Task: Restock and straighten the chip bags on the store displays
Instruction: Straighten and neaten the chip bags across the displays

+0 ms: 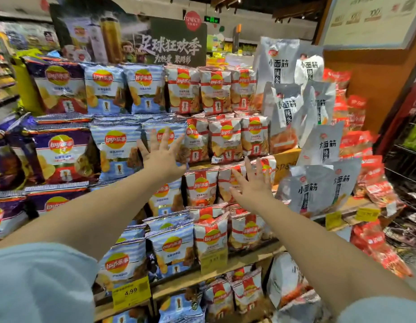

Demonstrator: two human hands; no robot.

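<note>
Left hand [164,157], right hand [251,185] spread flat before chip bags [225,141]

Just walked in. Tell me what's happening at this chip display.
A person is reaching with both arms toward a tiered shelf display packed with chip bags. The left hand, fingers spread, is up against a light-blue chip bag row on the second tier. The right hand, also open, is at the red-and-white chip bags one tier lower. Neither hand grips a bag. Grey snack bags stand to the right, and a yellow price tag reads 4.99.
</note>
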